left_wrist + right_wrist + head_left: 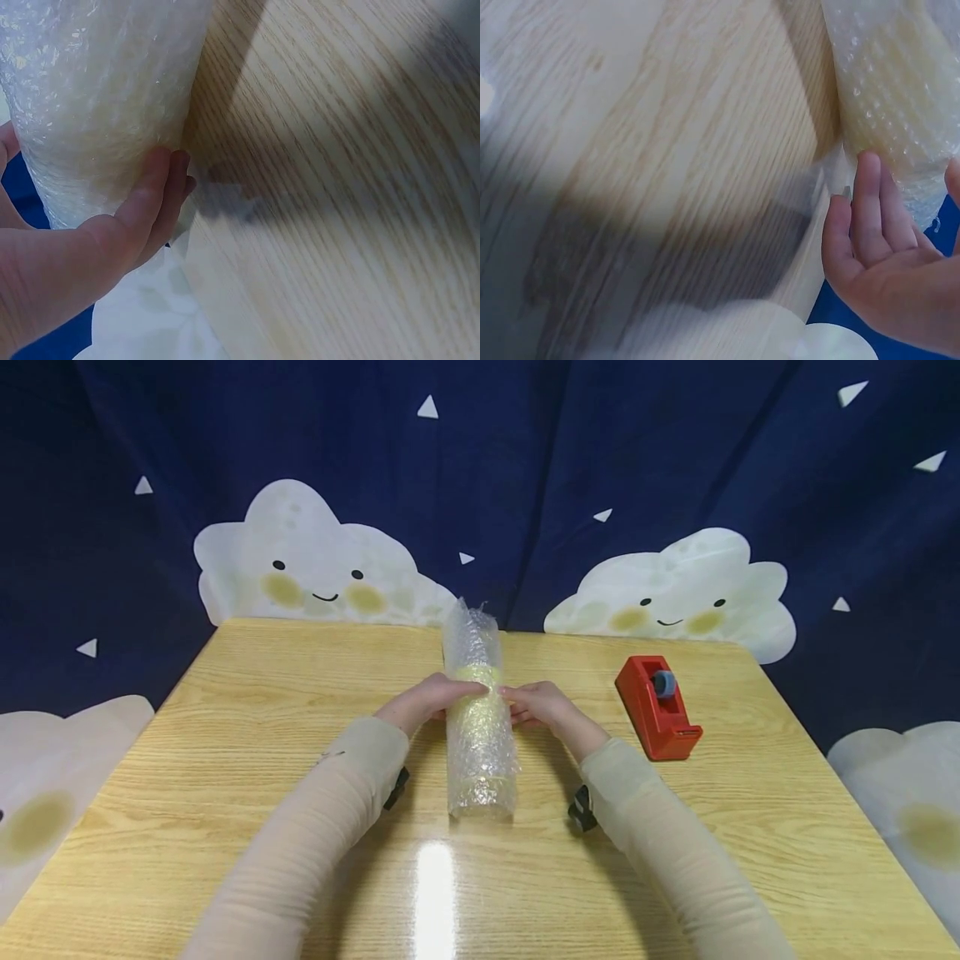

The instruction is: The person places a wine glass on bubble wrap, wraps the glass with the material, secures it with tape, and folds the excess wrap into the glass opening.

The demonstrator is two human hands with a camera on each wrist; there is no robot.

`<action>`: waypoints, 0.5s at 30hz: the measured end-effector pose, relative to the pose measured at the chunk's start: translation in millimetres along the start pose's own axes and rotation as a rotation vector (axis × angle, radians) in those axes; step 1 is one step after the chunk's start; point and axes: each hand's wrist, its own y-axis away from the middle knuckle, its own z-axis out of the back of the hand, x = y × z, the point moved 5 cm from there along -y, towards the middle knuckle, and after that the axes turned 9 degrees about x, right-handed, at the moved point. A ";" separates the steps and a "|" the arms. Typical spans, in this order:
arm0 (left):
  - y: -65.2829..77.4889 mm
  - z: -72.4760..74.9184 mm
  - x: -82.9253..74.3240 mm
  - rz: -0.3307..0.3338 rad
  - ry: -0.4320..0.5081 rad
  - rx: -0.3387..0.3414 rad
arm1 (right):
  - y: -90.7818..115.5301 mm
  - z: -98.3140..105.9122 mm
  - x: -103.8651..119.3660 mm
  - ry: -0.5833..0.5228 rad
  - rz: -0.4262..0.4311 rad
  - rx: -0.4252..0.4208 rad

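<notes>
A long roll of clear bubble wrap [482, 747] lies lengthwise on the table, with something pale yellow showing through its middle. My left hand [433, 695] holds it from the left, the thumb laid across the top and the fingers [154, 187] against the side. From the right, my right hand [546, 702] holds the same roll, thumb on top close to the left thumb. Its fingertips [868, 163] meet the lower side of the wrap in the right wrist view. What is inside the wrap is hidden.
To the right on the wooden table [300, 664] stands a red tape dispenser [671, 743] with a small blue-grey tape roll [663, 683]. A dark blue curtain [495, 460] with cloud faces hangs behind the table's far edge.
</notes>
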 end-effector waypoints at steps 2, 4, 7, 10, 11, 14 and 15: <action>-1.5 0.4 1.1 -0.001 0.014 -0.008 | 1.0 0.0 0.8 0.021 0.009 -0.002; -2.5 0.2 1.7 -0.005 0.043 -0.010 | 2.3 0.0 1.5 0.041 0.019 -0.004; -3.2 -0.3 2.6 -0.005 0.073 -0.009 | 7.0 1.7 2.2 0.067 0.037 0.004; -1.8 -0.9 2.8 0.000 0.084 -0.002 | 17.1 8.5 3.5 0.133 0.054 0.018; -1.6 -0.9 2.9 0.002 0.081 -0.001 | 22.3 12.1 4.6 0.165 0.064 0.022; -0.4 -1.7 1.6 -0.004 0.098 0.005 | 41.0 29.4 7.5 0.267 0.092 0.012; -0.4 -2.0 1.0 -0.008 0.107 0.006 | 48.2 36.8 8.3 0.301 0.102 0.003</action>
